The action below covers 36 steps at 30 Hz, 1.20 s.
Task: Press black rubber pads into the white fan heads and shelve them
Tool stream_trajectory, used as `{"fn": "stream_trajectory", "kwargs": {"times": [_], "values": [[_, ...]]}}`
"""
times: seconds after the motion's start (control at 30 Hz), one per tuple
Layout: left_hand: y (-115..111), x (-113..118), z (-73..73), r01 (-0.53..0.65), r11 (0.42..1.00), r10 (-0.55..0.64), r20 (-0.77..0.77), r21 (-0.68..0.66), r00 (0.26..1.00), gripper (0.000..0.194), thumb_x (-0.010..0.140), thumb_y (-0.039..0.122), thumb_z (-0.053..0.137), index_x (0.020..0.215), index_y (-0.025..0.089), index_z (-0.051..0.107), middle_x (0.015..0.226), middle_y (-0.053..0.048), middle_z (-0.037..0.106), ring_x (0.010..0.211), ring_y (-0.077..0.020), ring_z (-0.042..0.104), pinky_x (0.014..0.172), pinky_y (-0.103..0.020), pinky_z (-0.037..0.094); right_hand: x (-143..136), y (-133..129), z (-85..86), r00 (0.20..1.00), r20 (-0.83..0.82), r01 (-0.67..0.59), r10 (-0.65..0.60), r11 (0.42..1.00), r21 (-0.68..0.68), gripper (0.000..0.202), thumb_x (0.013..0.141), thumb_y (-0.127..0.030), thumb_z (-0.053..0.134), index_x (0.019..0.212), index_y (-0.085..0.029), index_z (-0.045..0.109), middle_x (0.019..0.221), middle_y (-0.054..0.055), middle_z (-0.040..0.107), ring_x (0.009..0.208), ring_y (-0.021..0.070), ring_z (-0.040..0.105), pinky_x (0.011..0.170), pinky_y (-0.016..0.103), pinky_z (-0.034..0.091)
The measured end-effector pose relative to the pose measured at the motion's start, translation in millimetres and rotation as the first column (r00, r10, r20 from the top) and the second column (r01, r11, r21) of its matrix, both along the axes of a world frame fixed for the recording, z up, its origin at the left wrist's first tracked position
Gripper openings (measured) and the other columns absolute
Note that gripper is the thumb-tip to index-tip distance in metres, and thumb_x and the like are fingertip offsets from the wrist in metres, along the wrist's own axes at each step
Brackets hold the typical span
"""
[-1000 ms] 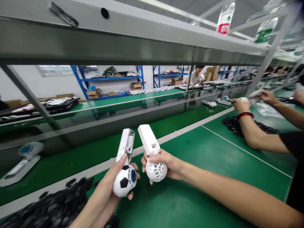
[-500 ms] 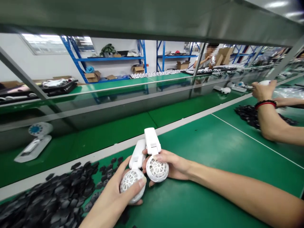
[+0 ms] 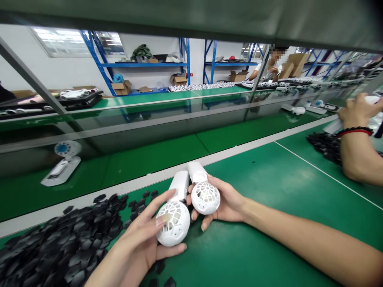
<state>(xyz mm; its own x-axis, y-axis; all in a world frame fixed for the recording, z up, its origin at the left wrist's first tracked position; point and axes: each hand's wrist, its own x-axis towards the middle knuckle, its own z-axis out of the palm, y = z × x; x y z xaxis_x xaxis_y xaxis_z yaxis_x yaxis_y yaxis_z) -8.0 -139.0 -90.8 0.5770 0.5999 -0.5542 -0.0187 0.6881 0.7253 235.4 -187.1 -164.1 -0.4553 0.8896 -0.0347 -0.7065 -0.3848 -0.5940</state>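
Observation:
Two white handheld fans with round, grilled heads and flat handles are in my hands, side by side above the green work surface. My left hand (image 3: 149, 231) is closed around the head of the left fan (image 3: 176, 229), its thumb lying over the grille. The right fan (image 3: 206, 199) sits in my right hand (image 3: 223, 203), which grips its head from the right side. Both handles point away from me, close to each other. Left of my left hand, a heap of small black pieces (image 3: 72, 239) spreads over the work surface (image 3: 269, 211).
Beyond a pale rail (image 3: 239, 149) runs a green conveyor belt (image 3: 143, 155) with another white fan (image 3: 64, 159) on its left. At right, a co-worker's hand (image 3: 356, 113) holds a white part near more black pieces (image 3: 323, 147). Another person (image 3: 272, 67) is at the far bench.
Both fans have tilted so the lower sides of their heads show more. My left thumb has shifted across the grille. The conveyor fan appears farther right, and the whole view has shifted.

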Motion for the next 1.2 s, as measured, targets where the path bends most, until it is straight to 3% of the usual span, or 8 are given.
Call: {"fn": "stream_trajectory", "kwargs": {"times": [0.1, 0.23, 0.47, 0.67, 0.77, 0.87, 1.03, 1.2], "values": [[-5.7, -4.0, 4.5, 0.041, 0.999, -0.04, -0.011, 0.036, 0.999, 0.075, 0.066, 0.043, 0.099, 0.134, 0.026, 0.073, 0.133, -0.013, 0.073, 0.106, -0.0332, 0.074, 0.076, -0.038, 0.07, -0.8, -1.5, -2.3, 1.0, -0.003, -0.021, 0.021, 1.0, 0.019, 0.071, 0.086, -0.069, 0.079, 0.123, -0.011, 0.065, 0.115, 0.016, 0.073, 0.089, 0.0269, 0.076, 0.068, 0.038, 0.067], [-10.1, -7.4, 4.8, 0.096, 0.984, -0.086, -0.071, 0.153, 0.994, 0.084, 0.061, 0.035, 0.101, 0.139, 0.032, 0.07, 0.139, -0.009, 0.071, 0.119, -0.0349, 0.071, 0.074, -0.029, 0.066, -1.2, -2.9, -7.4, 0.999, -0.013, -0.043, 0.044, 0.998, 0.052, 0.077, 0.074, -0.058, 0.095, 0.128, -0.015, 0.064, 0.117, 0.015, 0.072, 0.091, 0.0273, 0.075, 0.063, 0.038, 0.068], [-13.3, 1.0, 3.6, 0.156, 0.938, -0.108, -0.164, 0.31, 0.98, 0.087, 0.061, 0.05, 0.103, 0.136, 0.026, 0.066, 0.105, -0.008, 0.079, 0.091, -0.0277, 0.076, 0.063, -0.028, 0.065, -11.3, -11.8, -3.8, 1.0, 0.016, -0.014, 0.014, 0.999, -0.035, 0.062, 0.074, -0.038, 0.095, 0.122, -0.013, 0.065, 0.109, 0.012, 0.073, 0.086, 0.0235, 0.076, 0.059, 0.028, 0.066], [-19.5, 4.7, 0.3, 0.171, 0.901, -0.082, -0.23, 0.398, 0.97, 0.084, 0.066, 0.054, 0.099, 0.135, 0.023, 0.062, 0.091, -0.005, 0.077, 0.074, -0.0217, 0.072, 0.071, -0.031, 0.066, -16.6, -20.7, 5.8, 0.989, 0.128, 0.078, -0.068, 0.994, -0.077, 0.053, 0.079, -0.045, 0.089, 0.113, -0.013, 0.063, 0.098, 0.01, 0.074, 0.073, 0.0185, 0.074, 0.056, 0.026, 0.064], [-17.8, 4.5, -4.8, 0.149, 0.887, -0.06, -0.21, 0.438, 0.976, 0.083, 0.071, 0.059, 0.096, 0.136, 0.023, 0.061, 0.09, -0.005, 0.077, 0.078, -0.0229, 0.072, 0.074, -0.031, 0.065, -18.1, -22.9, 13.1, 0.968, 0.242, 0.069, -0.067, 0.998, 0.003, 0.052, 0.087, -0.059, 0.08, 0.102, -0.012, 0.065, 0.088, 0.007, 0.077, 0.04, 0.003, 0.046, 0.044, 0.023, 0.059], [-15.5, 3.0, -10.6, 0.14, 0.888, -0.063, -0.184, 0.439, 0.981, 0.08, 0.073, 0.063, 0.093, 0.135, 0.024, 0.063, 0.096, -0.005, 0.078, 0.084, -0.0242, 0.073, 0.079, -0.032, 0.064, -23.6, -26.8, 18.2, 0.929, 0.358, 0.059, -0.088, 0.994, 0.091, 0.059, 0.094, -0.068, 0.07, 0.104, -0.011, 0.066, 0.08, 0.007, 0.079, 0.032, -0.0008, 0.022, 0.038, 0.02, 0.053], [-15.6, 0.0, -13.8, 0.123, 0.927, -0.08, -0.133, 0.355, 0.988, 0.087, 0.065, 0.057, 0.1, 0.137, 0.026, 0.063, 0.11, -0.007, 0.076, 0.09, -0.024, 0.073, 0.084, -0.032, 0.062, -30.9, -31.8, 18.1, 0.898, 0.426, 0.052, -0.105, 0.99, 0.134, 0.075, 0.09, -0.083, 0.063, 0.097, -0.009, 0.067, 0.073, 0.009, 0.075, 0.033, 0.0055, 0.045, 0.038, 0.021, 0.051], [-11.2, -0.6, -15.8, 0.017, 0.96, -0.012, -0.021, 0.278, 1.0, 0.07, 0.077, 0.065, 0.09, 0.13, 0.025, 0.068, 0.124, -0.012, 0.073, 0.094, -0.0294, 0.074, 0.079, -0.037, 0.064, -26.5, -29.6, 22.8, 0.902, 0.43, 0.015, -0.035, 0.999, 0.05, 0.068, 0.08, -0.074, 0.08, 0.1, -0.011, 0.066, 0.078, 0.007, 0.07, 0.047, 0.0104, 0.058, 0.034, 0.017, 0.043]]}}
